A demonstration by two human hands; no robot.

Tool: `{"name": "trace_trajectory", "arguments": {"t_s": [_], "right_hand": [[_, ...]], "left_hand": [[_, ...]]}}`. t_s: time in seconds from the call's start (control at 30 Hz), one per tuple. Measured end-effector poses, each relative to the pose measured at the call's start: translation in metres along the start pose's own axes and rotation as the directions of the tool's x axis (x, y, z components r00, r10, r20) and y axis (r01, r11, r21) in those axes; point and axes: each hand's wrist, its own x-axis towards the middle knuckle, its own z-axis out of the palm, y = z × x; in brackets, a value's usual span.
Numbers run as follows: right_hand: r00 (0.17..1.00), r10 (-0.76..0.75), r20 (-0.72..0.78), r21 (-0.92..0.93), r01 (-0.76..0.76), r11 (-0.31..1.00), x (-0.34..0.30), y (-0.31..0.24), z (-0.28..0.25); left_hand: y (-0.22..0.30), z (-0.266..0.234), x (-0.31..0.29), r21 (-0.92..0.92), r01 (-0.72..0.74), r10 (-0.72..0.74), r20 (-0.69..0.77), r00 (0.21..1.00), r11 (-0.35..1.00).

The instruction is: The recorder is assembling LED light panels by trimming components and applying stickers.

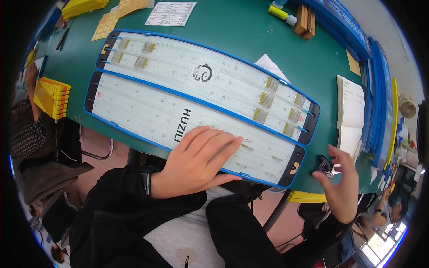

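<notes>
A long blue-edged case [147, 96] lies unfolded on the green table, its two white-lined halves side by side. In the far half, fine clear lines run lengthwise, with yellowish bundles [266, 99] of thin strands near both ends. A few small slender pieces [277, 158] lie in the near half. Across that near half rests my left hand [201, 154], fingers stretched out and the thumb along the front edge; whether a fine line is under the fingertips cannot be made out. My right hand [339, 183] hovers right of the case, fingers apart, close to a small black object [324, 165].
An open notebook [351, 102] lies at the right beside blue boxes [380, 102]. Wooden blocks [304, 22] and a yellow-labelled bottle [281, 13] stand at the back. Printed label sheets [170, 13] lie farther left. Another person's hand [31, 76] is near a yellow rack [53, 96].
</notes>
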Motion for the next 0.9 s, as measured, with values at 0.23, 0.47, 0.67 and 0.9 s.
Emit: {"name": "trace_trajectory", "arguments": {"t_s": [0.23, 0.47, 0.67, 0.9], "right_hand": [[0.989, -0.105, -0.105, 0.05, 0.111, 0.993, -0.014, 0.061, 0.034], [0.907, 0.07, -0.415, 0.742, 0.293, 0.603, -0.016, 0.023, 0.047], [0.81, -0.196, -0.553, 0.789, 0.585, 0.187, 0.032, -0.024, 0.074], [0.813, -0.096, -0.574, 0.787, 0.58, 0.211, 0.038, -0.051, 0.104]], "left_hand": [[0.002, 0.013, 0.004, 0.106, -0.013, 0.017, -0.031, 0.999, 0.994], [0.001, 0.018, 0.006, 0.088, -0.005, 0.014, -0.1, 0.995, 0.996], [-0.003, 0.021, 0.002, 0.093, -0.035, 0.048, -0.147, 0.988, 0.995], [-0.001, 0.018, 0.002, 0.109, -0.061, 0.07, -0.079, 0.994, 0.992]]}}
